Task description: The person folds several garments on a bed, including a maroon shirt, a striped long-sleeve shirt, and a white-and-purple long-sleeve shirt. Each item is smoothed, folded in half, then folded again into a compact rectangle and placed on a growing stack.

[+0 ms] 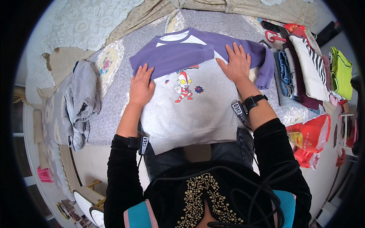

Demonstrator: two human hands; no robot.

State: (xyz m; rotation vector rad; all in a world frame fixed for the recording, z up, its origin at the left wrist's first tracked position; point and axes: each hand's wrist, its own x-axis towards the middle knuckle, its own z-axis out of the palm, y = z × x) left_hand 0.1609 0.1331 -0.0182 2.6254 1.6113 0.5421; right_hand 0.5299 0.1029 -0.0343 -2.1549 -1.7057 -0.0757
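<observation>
A grey sweatshirt [188, 122] with purple raglan sleeves and a cartoon figure on its chest lies front up on the quilted cover, its hem over the person's lap. One purple sleeve [176, 61], at picture left, is folded across the chest. My left hand [141, 85] rests flat at that side, over the sleeve's lower edge and the grey body. My right hand [236, 63] lies with fingers spread on the other shoulder and sleeve. That other sleeve [263, 62] extends right and bends down at its cuff. Neither hand grips the cloth.
A grey fleece garment [82, 94] lies bunched at left. Folded clothes [305, 71] stand in a row at right, beside a lime-green garment [341, 72]. Red hangers [275, 37] lie behind them. A red plastic bag [310, 135] hangs below the edge at right. A chair [91, 199] is at lower left.
</observation>
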